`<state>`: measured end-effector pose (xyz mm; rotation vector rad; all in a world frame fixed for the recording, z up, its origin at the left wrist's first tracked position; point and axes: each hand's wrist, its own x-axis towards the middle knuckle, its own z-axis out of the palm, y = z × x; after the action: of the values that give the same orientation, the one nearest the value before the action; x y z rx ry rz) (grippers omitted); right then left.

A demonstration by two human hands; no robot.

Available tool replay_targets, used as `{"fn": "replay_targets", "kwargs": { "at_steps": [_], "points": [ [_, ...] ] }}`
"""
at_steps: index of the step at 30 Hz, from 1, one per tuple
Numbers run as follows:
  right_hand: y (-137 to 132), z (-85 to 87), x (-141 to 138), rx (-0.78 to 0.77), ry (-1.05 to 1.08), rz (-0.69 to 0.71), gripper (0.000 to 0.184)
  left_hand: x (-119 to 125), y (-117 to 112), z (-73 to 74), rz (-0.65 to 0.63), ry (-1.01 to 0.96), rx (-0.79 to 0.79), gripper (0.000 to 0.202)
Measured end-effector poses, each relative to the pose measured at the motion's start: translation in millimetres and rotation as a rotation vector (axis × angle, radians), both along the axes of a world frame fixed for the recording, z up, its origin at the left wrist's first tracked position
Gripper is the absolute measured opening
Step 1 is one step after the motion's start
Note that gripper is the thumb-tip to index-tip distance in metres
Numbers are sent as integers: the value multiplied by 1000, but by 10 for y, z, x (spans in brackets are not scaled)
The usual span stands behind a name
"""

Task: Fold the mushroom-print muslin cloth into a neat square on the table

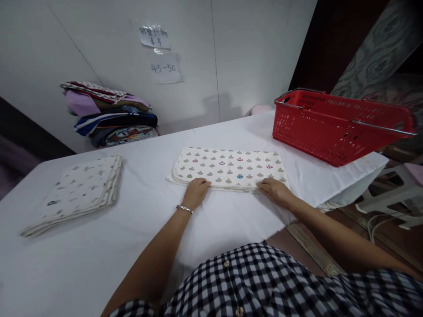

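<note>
A white cloth [228, 169] with grey, red, blue and green printed motifs lies folded into a long rectangle in front of me. Its layers show along the near edge. My left hand [196, 193], below a silver bracelet, pinches that near edge left of the middle. Toward the right end, my right hand [276, 191] grips the same edge, fingers on top and closed. What the thumbs do under the layers is partly hidden. Off to the left rests a second folded cloth stack [82, 185], white with small dark and grey prints, untouched by either hand.
A white-covered table [148, 255] carries everything. A red plastic basket [313, 127] with metal handles stands at its back right corner. Behind the far edge is a pile of folded clothes [112, 114]. A white plastic stool [390, 189] stands right of the table; paper signs [167, 68] hang on the wall.
</note>
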<state>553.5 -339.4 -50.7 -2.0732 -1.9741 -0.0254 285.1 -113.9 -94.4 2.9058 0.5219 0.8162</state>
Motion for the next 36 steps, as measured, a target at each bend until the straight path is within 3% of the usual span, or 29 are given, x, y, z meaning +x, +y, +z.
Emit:
{"fn": "replay_targets", "kwargs": {
  "at_steps": [11,21,30,36],
  "points": [
    [207,9,-124,-103,-71,77,32,-2,13,-21,-5,-10,-2,21],
    [137,-43,-99,-103,111,3,27,-2,8,-24,0,-21,-36,21],
    [72,-105,13,-22,80,81,31,-3,26,-46,-11,-22,-31,21],
    [141,-15,-15,-85,82,88,29,-4,22,-39,-9,-28,-50,20]
  ]
}}
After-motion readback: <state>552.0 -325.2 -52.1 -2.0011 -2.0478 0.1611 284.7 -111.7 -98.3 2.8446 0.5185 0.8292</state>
